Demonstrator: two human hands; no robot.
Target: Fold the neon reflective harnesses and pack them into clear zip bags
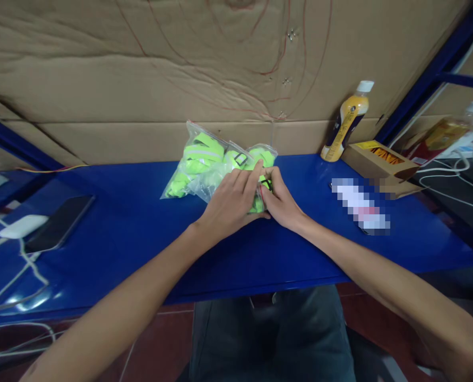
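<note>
Clear plastic bags with neon-green straps lie on the blue table [132, 223] near its back edge. The left bag [202, 156] holds folded green straps with a pale stripe. Beside it another bag [240, 158] shows a black buckle. My left hand [236, 196] lies over the front bag [257, 206], its fingers bent round the plastic. From the right, my right hand [278, 196] pinches the same bag by its edge, where a bit of red shows. Both hands touch the bag, and its lower part is partly hidden by them.
A yellow bottle [345, 124] and an open cardboard box [379, 162] stand at the back right, near a blurred-out flat item [361, 208]. At the left lie a dark phone [61, 223], a white case [23, 227] and white cables. Cardboard [140, 95] lines the back.
</note>
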